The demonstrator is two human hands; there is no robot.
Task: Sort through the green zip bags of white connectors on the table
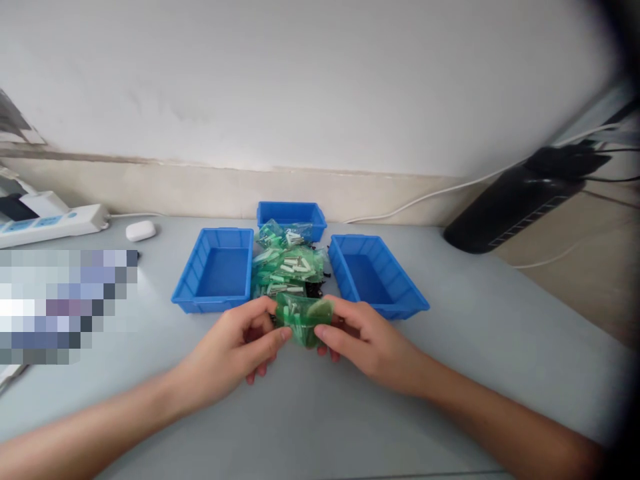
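Observation:
A small green see-through plastic bag [303,321] is held up between both hands, with pale, slim pieces showing inside it. My left hand [250,340] pinches its left edge between thumb and fingers. On the opposite edge, my right hand [357,335] has the same kind of grip. Just beyond lies a pile of similar green bags [290,263] filled with white plugs and metal screws. Small black pieces [315,289] show at the pile's right side, too small to name. Part of the pile is hidden behind the held bag.
Blue plastic trays stand around the pile: a left tray [213,305], a right tray [400,310] and a back tray [291,205]. A white power strip [60,225], a white earbud case [141,231] and a black bottle [510,200] lie farther out on the grey table [320,427].

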